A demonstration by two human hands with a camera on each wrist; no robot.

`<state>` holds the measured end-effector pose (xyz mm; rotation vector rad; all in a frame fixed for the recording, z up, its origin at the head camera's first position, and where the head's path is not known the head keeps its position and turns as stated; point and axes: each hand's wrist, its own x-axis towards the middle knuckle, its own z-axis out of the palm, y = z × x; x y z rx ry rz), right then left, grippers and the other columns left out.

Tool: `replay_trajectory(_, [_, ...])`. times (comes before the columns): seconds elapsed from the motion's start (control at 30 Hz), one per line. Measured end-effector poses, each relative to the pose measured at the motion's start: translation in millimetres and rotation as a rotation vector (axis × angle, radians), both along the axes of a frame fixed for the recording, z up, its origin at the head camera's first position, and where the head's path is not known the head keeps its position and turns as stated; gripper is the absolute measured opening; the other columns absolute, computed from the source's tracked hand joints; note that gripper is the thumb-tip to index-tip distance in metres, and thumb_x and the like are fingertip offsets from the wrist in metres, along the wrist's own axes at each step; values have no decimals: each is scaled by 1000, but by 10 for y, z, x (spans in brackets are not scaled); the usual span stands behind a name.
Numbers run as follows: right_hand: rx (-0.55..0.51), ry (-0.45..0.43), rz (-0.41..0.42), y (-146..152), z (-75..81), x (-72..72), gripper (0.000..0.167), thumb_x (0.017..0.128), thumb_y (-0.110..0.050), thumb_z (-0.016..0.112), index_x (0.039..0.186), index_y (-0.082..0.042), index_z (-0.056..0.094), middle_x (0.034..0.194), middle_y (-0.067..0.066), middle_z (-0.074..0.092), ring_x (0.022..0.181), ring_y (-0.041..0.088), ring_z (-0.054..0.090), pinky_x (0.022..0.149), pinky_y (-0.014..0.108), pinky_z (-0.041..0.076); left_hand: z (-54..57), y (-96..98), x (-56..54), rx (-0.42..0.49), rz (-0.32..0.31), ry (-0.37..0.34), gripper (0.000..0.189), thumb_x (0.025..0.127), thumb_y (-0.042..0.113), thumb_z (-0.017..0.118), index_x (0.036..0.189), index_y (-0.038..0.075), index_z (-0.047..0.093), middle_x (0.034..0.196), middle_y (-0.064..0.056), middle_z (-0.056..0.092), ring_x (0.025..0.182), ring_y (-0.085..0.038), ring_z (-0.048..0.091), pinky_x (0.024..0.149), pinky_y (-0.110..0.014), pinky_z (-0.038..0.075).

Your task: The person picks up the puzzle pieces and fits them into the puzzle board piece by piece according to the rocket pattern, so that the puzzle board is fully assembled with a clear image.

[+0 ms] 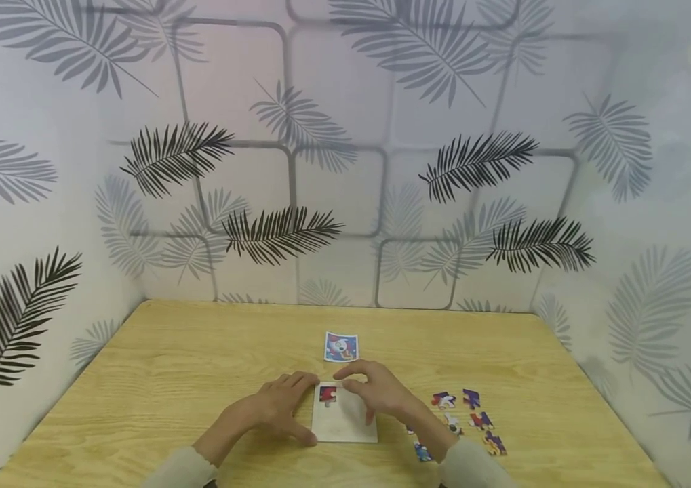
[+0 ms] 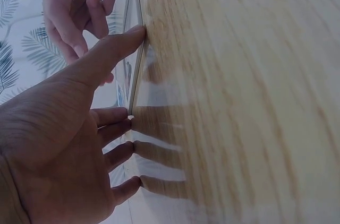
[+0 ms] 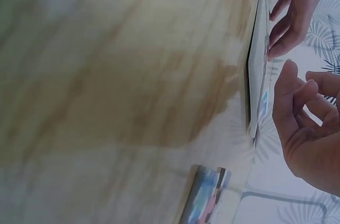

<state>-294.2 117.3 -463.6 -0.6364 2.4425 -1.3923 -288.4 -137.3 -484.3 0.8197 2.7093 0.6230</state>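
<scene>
My left hand (image 1: 278, 407), fingers spread, touches the board (image 1: 345, 432); my right hand (image 1: 378, 390) hovers over it, loosely bent, holding nothing I can make out. One piece (image 1: 327, 394) sits between them; several loose pieces (image 1: 481, 420) right of my right hand remain.

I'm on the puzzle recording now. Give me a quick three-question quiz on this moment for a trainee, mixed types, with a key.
1. Seen from the person's seat, at which corner of the board does a piece lie?
A) near right
B) far left
C) near left

2. True or false: the card lies beyond the board, not on it.

3. Which hand touches the board's left edge?

Key:
1. B
2. True
3. The left hand
</scene>
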Motion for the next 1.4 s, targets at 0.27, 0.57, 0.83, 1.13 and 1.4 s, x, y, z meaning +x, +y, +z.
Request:
replay_trajectory(0.27, [-42,-64,12,102,1,-4,41,102,-17,64,140,-2,61,145,20,57,46,10,52,45,26,54,-35,-4,-39,9,7,-6,103,76,59,85,154,12,39,159,-12,40,147,-42,36,118,-68,30])
replay_trajectory(0.57, [-78,-92,32,296,56,37,54,100,-18,68,150,-3,51,143,26,56,60,16,60,47,22,50,-88,-11,-69,1,22,-23,106,74,64,84,155,14,38,161,-11,38,150,-44,33,119,-69,26])
replay_trajectory(0.83, [-90,-92,25,529,93,35,55,100,-17,69,149,0,50,140,27,55,67,22,65,50,23,51,149,32,98,4,8,-48,101,77,51,88,155,9,39,159,-15,39,149,-47,34,119,-68,27])
replay_trajectory(1.13, [-93,-90,-16,824,157,-15,58,99,-13,70,152,-2,48,149,30,45,76,31,67,50,26,52,197,45,155,7,4,-36,98,78,45,89,154,7,40,158,-15,40,148,-46,35,119,-68,30])
replay_trajectory(1.4, [-95,-91,-68,1021,199,2,61,98,-14,73,153,-4,47,149,31,45,77,29,67,50,25,51,215,53,142,6,-2,-21,99,78,47,89,154,6,40,157,-16,41,147,-45,36,118,-67,31])
